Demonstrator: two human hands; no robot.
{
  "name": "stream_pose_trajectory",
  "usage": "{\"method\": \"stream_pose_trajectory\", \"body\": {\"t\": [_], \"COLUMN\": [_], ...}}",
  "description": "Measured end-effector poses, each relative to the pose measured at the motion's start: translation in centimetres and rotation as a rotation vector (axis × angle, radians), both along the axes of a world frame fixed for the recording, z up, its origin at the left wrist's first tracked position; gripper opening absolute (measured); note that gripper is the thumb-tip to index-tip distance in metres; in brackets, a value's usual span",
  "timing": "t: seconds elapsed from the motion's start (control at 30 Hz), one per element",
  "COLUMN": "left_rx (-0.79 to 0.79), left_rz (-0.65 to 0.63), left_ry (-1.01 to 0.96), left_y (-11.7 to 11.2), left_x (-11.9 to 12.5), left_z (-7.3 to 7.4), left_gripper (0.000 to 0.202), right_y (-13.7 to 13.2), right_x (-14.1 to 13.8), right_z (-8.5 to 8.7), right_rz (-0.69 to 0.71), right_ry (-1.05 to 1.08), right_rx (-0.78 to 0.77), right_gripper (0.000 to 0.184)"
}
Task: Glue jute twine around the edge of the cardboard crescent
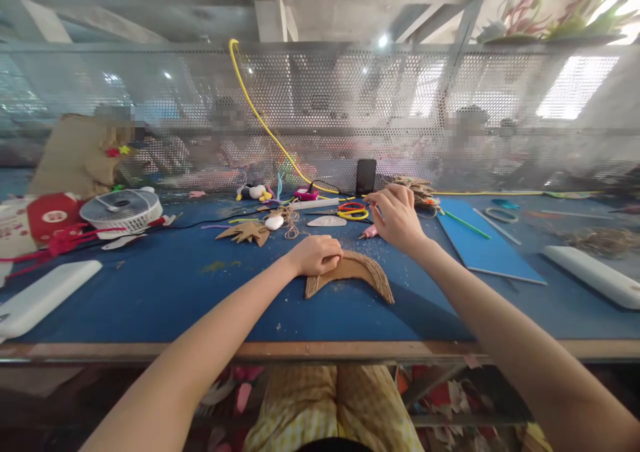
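A crescent-shaped piece of cardboard [350,269] lies on the blue table, its outer edge and tips lined with rows of brown twine. My left hand [317,255] rests on its upper left part, fingers closed on the edge there. Raised to the right above the table is my right hand [397,217], thumb and fingertips drawn together; whatever is between them is too fine to make out. Just under it lies a pink glue bottle [370,231]. Yellow-handled scissors [353,215] and a pale leaf-shaped piece [327,221] sit behind the crescent.
Cut cardboard [245,232], loose twine [290,222] and a white fan [123,211] are to the left. A phone [366,176] leans at the perforated metal screen [320,112]. A blue board [487,239] lies right; white slabs [595,275] flank both sides. People sit beyond the screen.
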State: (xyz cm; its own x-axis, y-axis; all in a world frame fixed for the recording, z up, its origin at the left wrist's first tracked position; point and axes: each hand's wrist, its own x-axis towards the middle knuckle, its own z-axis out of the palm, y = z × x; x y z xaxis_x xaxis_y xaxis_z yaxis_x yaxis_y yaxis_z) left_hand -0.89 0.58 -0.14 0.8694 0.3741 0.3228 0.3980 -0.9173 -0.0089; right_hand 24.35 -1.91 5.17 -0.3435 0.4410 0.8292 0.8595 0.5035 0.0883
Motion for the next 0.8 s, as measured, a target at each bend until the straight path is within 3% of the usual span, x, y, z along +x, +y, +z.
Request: {"method": "stream_pose_trajectory", "body": {"t": [0.1,0.2,0.3,0.47,0.8], "left_rx": [0.007,0.021,0.030,0.039,0.039], "left_rz": [0.023,0.042,0.046,0.045,0.065], "left_ry": [-0.007,-0.017,-0.004,0.036,0.080], "left_y": [-0.2,-0.6,-1.0,-1.1,-1.6], "left_x": [0.0,-0.4,-0.8,-0.9,-0.5], "left_z": [0.1,0.3,0.6,0.8,1.8], "left_gripper": [0.023,0.026,0.025,0.026,0.027], "right_y": [-0.3,0.2,0.9,1.3,0.8], "right_x": [-0.5,0.0,0.9,1.6,0.9], "right_z": [-1.8,-4.2,-5.4,-5.4,-5.4], "right_rz": [-0.042,0.072,0.088,0.027,0.067], "right_ry": [0.122,-0.059,-0.072,0.021,0.023], "right_rx": [-0.035,-0.203,-0.243,-0.240,-0.257], "right_gripper": [0.027,0.028,0.025,0.024,0.025]}}
